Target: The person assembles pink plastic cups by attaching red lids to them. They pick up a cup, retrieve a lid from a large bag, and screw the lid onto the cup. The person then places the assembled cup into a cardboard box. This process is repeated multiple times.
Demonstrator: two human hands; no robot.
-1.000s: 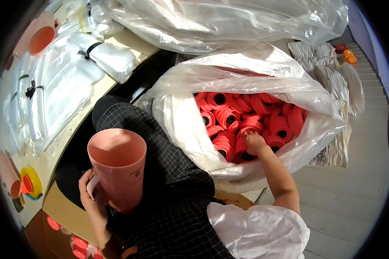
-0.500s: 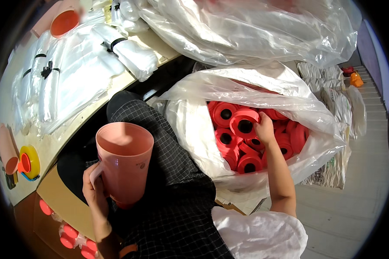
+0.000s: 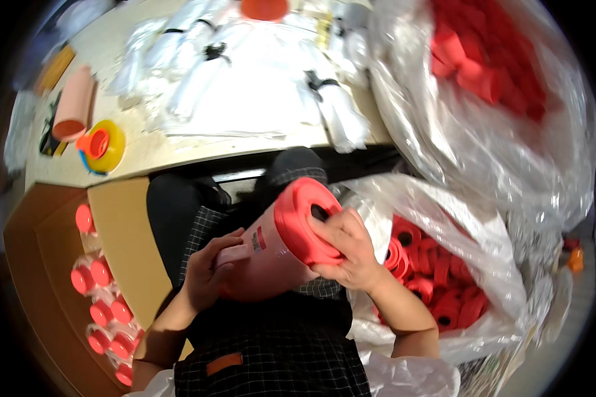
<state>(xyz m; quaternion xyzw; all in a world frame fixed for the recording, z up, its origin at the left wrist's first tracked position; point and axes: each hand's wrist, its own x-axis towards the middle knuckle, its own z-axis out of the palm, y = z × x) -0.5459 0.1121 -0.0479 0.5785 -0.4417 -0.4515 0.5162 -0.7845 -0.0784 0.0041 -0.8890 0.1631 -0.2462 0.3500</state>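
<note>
A tall pink pitcher (image 3: 269,272) is tilted over my lap, its mouth end up and to the right. My left hand (image 3: 208,270) is closed around its handle. On the mouth sits a red lid (image 3: 293,228) with a dark round opening in its middle. My right hand (image 3: 352,253) grips this lid, with the thumb by the opening and the fingers around the rim. Whether the lid is fully seated I cannot tell. Beside my right forearm, several red lids (image 3: 437,268) lie in an open plastic-lined bag (image 3: 503,264).
Left of me stands a cardboard box (image 3: 122,231) with several clear, red-capped containers (image 3: 101,271). The table (image 3: 179,153) ahead bears tied clear plastic bags (image 3: 341,112), another pink pitcher (image 3: 76,102) and a yellow disc (image 3: 114,151). A large bag of red parts (image 3: 473,69) stands far right.
My right hand has brought a red lid out of the bag and onto the pitcher. The pitcher has gone from upright to tilted rightward. The view has swung left.
</note>
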